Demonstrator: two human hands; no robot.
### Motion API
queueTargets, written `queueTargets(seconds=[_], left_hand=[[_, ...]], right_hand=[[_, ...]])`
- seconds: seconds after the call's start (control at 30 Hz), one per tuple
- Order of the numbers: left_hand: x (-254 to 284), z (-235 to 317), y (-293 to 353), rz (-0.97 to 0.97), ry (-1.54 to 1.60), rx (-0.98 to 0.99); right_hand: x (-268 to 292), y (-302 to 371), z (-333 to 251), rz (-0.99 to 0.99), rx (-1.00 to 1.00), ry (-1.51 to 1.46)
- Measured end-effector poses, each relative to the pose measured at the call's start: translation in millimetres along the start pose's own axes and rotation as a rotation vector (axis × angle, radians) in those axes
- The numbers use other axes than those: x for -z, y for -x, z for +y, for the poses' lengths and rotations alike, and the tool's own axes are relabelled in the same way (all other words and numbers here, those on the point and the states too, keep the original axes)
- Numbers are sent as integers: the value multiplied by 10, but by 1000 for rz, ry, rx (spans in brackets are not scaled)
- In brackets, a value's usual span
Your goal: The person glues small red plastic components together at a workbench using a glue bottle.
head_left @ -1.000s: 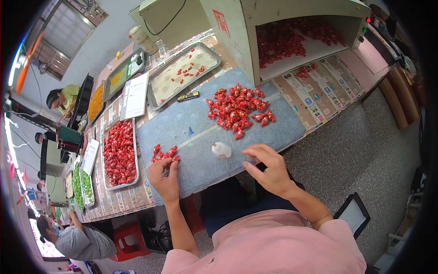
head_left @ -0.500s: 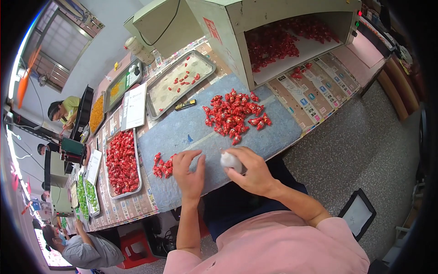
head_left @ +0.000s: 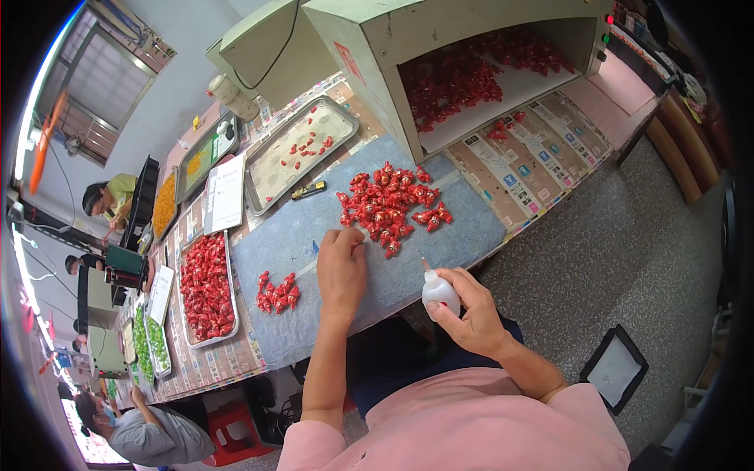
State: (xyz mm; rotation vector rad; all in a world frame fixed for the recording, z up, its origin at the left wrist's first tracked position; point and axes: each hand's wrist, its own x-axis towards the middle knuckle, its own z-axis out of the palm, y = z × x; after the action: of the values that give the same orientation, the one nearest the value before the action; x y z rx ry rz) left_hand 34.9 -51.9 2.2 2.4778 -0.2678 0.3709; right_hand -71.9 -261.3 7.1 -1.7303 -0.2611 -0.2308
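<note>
My right hand point(head_left: 473, 314) is wrapped around a white squeeze bottle point(head_left: 440, 293) with a thin needle tip, held near the table's front edge. The tip points up and away from me. My left hand point(head_left: 341, 271) has its fingers curled together at the near left edge of a large pile of small red figure-like pieces point(head_left: 385, 202). Whatever those fingertips may hold is hidden. A smaller group of red pieces point(head_left: 277, 292) lies left of my left hand. Both piles rest on a blue-grey mat point(head_left: 314, 334).
A metal tray full of red pieces point(head_left: 229, 315) stands at left; another tray point(head_left: 263, 177) behind holds a few. A black-and-yellow cutter point(head_left: 309, 190) lies on the mat. A boxy machine point(head_left: 385, 59) with red pieces inside stands at far right. Co-workers point(head_left: 153, 428) sit at left.
My left hand has moved from beside the small group to the large pile, its fingers now curled. My right hand has shifted right with the bottle, whose tip now points up.
</note>
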Motion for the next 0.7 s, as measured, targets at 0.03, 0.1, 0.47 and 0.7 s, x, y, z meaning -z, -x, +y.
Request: queueTargets(seconds=[0.03,0.1,0.47,0.7], left_hand=[[7,-17,33,-4,-3,-3],[36,-22,114,55,86,30],[260,52,801,-130,1193,469],[215,32,1004,-175,1476,487]], right_hand=[[8,8,7,0,-4,1],[15,10,25,1,8,3],[46,-13,-101,-44,84,122],[-37,97,-152,53,-24,-20]])
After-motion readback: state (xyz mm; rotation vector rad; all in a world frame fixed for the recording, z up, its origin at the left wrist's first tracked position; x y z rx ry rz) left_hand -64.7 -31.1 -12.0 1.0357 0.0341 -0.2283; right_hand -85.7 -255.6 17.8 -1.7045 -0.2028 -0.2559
